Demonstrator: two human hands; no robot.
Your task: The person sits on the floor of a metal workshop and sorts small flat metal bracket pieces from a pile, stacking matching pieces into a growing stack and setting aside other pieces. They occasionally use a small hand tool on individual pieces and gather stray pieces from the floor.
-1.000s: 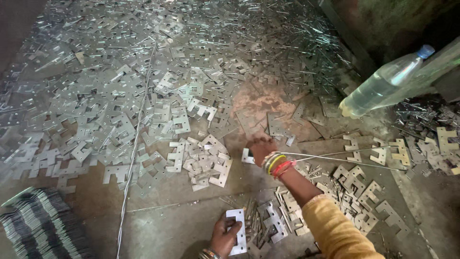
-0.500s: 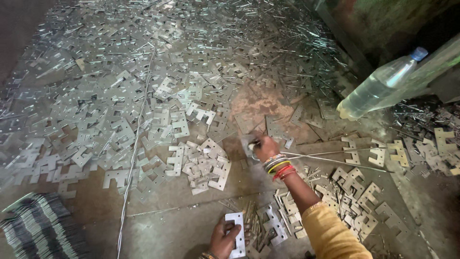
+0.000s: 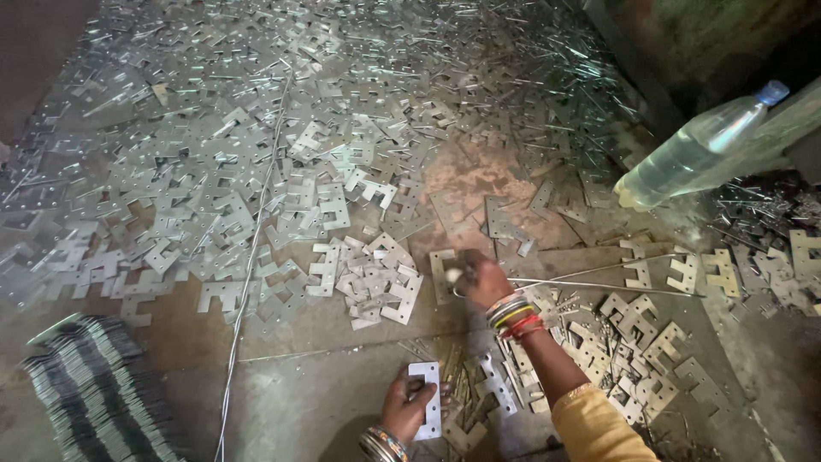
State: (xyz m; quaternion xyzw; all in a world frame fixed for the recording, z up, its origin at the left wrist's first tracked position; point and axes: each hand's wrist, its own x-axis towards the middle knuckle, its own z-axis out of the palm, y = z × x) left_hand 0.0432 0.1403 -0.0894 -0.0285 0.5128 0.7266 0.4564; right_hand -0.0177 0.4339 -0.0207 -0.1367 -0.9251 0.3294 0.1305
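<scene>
On the floor among scattered metal plates (image 3: pixel 325 205), the left hand (image 3: pixel 409 409) grips one flat plate (image 3: pixel 426 398), pinning it down. The right hand (image 3: pixel 483 278) closes around a thin wire (image 3: pixel 599 285), seemingly for threading.

My right hand (image 3: pixel 481 278) is blurred, so I cannot tell how my fingers close on the small metal piece (image 3: pixel 453 275) at their tips. My left hand (image 3: pixel 409 409) hides part of the flat plate (image 3: pixel 426 400) it grips, and its wrist is cut by the bottom edge. The stack of plates (image 3: pixel 98 393) runs off the lower left edge. The bottle's (image 3: pixel 693 150) base disappears behind scrap.
</scene>
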